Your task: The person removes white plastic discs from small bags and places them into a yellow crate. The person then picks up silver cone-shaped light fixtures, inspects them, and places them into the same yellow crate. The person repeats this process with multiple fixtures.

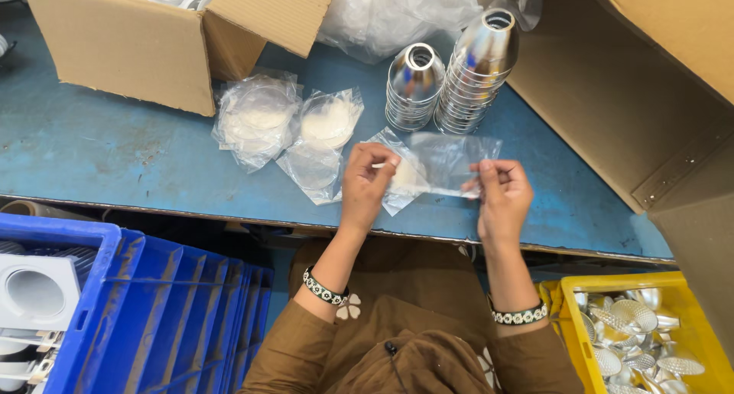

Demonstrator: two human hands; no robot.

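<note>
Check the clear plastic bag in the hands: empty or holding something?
Holding something: a pale round disc shows through the clear bag, pinched between the left hand and right hand.

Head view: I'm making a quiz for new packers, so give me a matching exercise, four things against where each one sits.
Things:
1. Clear bag
2. Yellow crate
3. Blue crate
4. Reflector stacks

Places:
A. On the blue table, beyond the hands
B. Below the table edge, lower left
C. Between the left hand and right hand
D. Lower right corner, holding silver dimpled parts

Pairs: 1-C, 2-D, 3-B, 4-A
</note>
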